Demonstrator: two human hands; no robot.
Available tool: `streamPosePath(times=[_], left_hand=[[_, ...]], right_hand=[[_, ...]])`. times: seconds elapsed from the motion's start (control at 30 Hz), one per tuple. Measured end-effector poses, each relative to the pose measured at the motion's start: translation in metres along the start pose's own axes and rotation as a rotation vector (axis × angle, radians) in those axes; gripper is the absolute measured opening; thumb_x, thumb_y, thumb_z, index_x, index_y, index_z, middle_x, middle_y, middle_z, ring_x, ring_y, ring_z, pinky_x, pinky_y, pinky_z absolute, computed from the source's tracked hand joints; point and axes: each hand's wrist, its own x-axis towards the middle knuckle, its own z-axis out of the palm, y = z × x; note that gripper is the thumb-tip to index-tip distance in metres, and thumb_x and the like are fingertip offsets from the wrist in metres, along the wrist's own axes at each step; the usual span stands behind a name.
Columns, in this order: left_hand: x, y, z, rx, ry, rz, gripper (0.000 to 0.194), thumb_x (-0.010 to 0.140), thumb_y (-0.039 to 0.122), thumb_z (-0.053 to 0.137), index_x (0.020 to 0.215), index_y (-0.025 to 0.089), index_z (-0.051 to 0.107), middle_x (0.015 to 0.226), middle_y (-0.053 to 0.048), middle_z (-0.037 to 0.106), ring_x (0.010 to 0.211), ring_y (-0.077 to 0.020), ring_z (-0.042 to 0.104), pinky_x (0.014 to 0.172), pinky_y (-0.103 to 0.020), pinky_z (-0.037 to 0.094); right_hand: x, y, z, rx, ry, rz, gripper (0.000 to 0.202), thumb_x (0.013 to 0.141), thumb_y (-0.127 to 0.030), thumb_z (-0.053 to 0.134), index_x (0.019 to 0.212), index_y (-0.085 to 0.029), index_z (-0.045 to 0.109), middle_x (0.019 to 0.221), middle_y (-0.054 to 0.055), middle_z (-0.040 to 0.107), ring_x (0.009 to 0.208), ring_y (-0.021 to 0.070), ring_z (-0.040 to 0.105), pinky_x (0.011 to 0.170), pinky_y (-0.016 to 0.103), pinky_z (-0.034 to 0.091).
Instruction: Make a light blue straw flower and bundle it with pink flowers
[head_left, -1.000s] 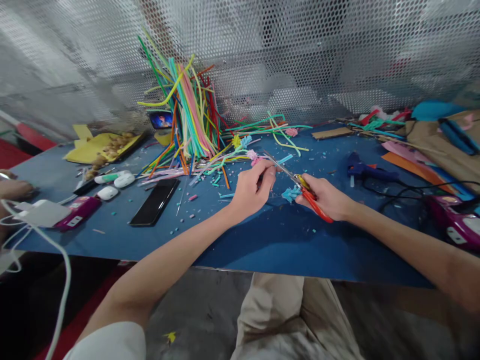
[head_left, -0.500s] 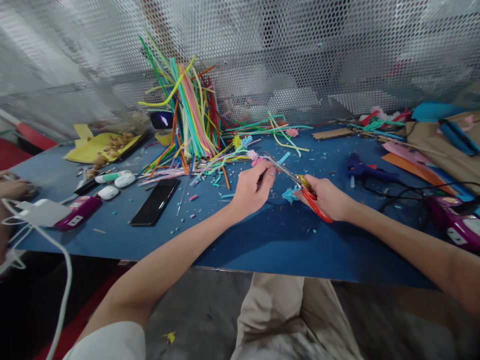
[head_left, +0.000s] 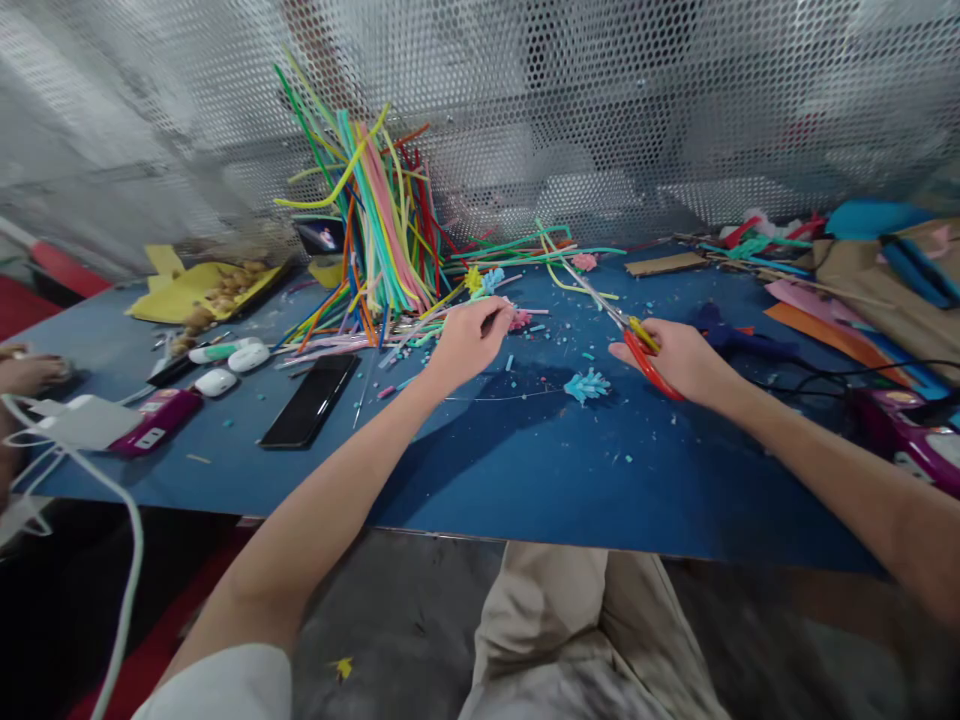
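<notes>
While the right hand [head_left: 671, 362] grips the scissors [head_left: 637, 350] by their handles, right of and beyond the blue flower [head_left: 586, 386], the left hand [head_left: 471, 345] hangs left of it with fingers curled narrow; I can't tell whether they pinch anything. The scissors look stiff and smooth, best held by those red and yellow loops. Lying on the worktop [head_left: 517, 480], the blue flower seems light, soft and easily crushed; I'd pinch it low, near its base. Left of and beyond it, loose clippings [head_left: 510, 362] and a pink flower [head_left: 519, 318] clutter the way; farther left lies a phone [head_left: 310, 402], with pipe cleaners [head_left: 381, 215] behind. Right of it sits a glue gun [head_left: 731, 338], crowding that side.
</notes>
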Motion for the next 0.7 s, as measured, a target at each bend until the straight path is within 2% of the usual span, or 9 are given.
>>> streamPosePath(times=[0.07, 0.13, 0.2, 0.3, 0.33, 0.43, 0.53, 0.63, 0.7], left_hand=[[0.001, -0.017, 0.004, 0.132, -0.075, -0.009, 0.025, 0.102, 0.029, 0.049, 0.103, 0.017, 0.072, 0.1, -0.007, 0.072, 0.09, -0.0182, 0.065, 0.087, -0.031, 0.049], [0.0, -0.028, 0.008, 0.267, -0.168, -0.036, 0.028, 0.097, 0.021, 0.055, 0.122, 0.018, 0.067, 0.123, -0.011, 0.067, 0.113, -0.0235, 0.061, 0.102, -0.037, 0.045], [-0.002, -0.028, 0.008, 0.376, -0.192, -0.086, 0.035, 0.092, 0.021, 0.062, 0.127, 0.019, 0.065, 0.129, -0.012, 0.063, 0.121, -0.027, 0.056, 0.107, -0.041, 0.043], [-0.005, -0.013, 0.003, 0.45, -0.167, -0.129, 0.025, 0.092, 0.039, 0.065, 0.105, 0.019, 0.072, 0.115, -0.011, 0.065, 0.117, -0.0303, 0.055, 0.105, -0.045, 0.043], [-0.006, -0.007, 0.001, 0.449, -0.182, -0.141, 0.027, 0.092, 0.044, 0.063, 0.095, 0.02, 0.073, 0.109, -0.011, 0.066, 0.115, -0.0308, 0.056, 0.104, -0.046, 0.043], [-0.01, 0.007, 0.0, 0.448, -0.301, -0.118, 0.026, 0.085, 0.046, 0.068, 0.08, 0.022, 0.075, 0.104, -0.009, 0.067, 0.112, -0.0318, 0.056, 0.099, -0.047, 0.045], [-0.013, 0.008, 0.006, 0.438, -0.374, -0.072, 0.016, 0.082, 0.035, 0.07, 0.077, 0.02, 0.073, 0.096, -0.009, 0.068, 0.102, -0.0293, 0.058, 0.091, -0.043, 0.048], [-0.013, 0.007, 0.013, 0.359, -0.349, 0.041, 0.012, 0.087, 0.026, 0.062, 0.086, 0.017, 0.069, 0.093, -0.009, 0.068, 0.094, -0.0247, 0.061, 0.086, -0.038, 0.049], [-0.012, 0.013, 0.017, 0.265, -0.307, 0.135, 0.014, 0.094, 0.025, 0.054, 0.096, 0.016, 0.065, 0.094, -0.008, 0.069, 0.09, -0.0213, 0.062, 0.082, -0.034, 0.049]], right_hand=[[0.003, 0.004, -0.005, -0.139, 0.017, 0.05, 0.045, 0.08, -0.066, 0.066, 0.078, -0.024, 0.049, 0.069, 0.004, 0.062, 0.06, 0.0205, 0.053, 0.057, 0.033, 0.038], [0.004, 0.008, -0.008, -0.255, 0.027, 0.077, 0.043, 0.081, -0.065, 0.064, 0.085, -0.024, 0.052, 0.076, 0.008, 0.067, 0.064, 0.0243, 0.059, 0.058, 0.035, 0.039], [0.006, 0.013, -0.009, -0.328, 0.019, 0.081, 0.041, 0.084, -0.061, 0.061, 0.093, -0.022, 0.056, 0.08, 0.011, 0.069, 0.068, 0.027, 0.062, 0.06, 0.036, 0.04], [0.009, 0.022, -0.007, -0.428, -0.006, 0.022, 0.042, 0.087, -0.057, 0.057, 0.1, -0.018, 0.06, 0.081, 0.012, 0.07, 0.073, 0.0303, 0.065, 0.064, 0.039, 0.043], [0.01, 0.025, -0.006, -0.465, -0.013, -0.002, 0.043, 0.088, -0.057, 0.055, 0.101, -0.016, 0.062, 0.081, 0.013, 0.07, 0.074, 0.0311, 0.066, 0.064, 0.039, 0.043], [0.015, 0.035, -0.002, -0.563, -0.001, -0.104, 0.046, 0.093, -0.055, 0.051, 0.103, -0.012, 0.065, 0.086, 0.017, 0.07, 0.079, 0.0319, 0.066, 0.068, 0.042, 0.047], [0.016, 0.036, -0.003, -0.564, 0.099, -0.271, 0.044, 0.092, -0.054, 0.055, 0.101, -0.012, 0.068, 0.094, 0.018, 0.07, 0.089, 0.0322, 0.065, 0.079, 0.045, 0.05], [0.01, 0.023, -0.009, -0.448, 0.219, -0.374, 0.038, 0.092, -0.052, 0.058, 0.104, -0.017, 0.069, 0.103, 0.015, 0.07, 0.095, 0.0313, 0.064, 0.085, 0.046, 0.05], [0.003, 0.009, -0.011, -0.288, 0.194, -0.433, 0.03, 0.094, -0.046, 0.058, 0.105, -0.02, 0.069, 0.104, 0.011, 0.071, 0.093, 0.0269, 0.065, 0.085, 0.043, 0.051]])
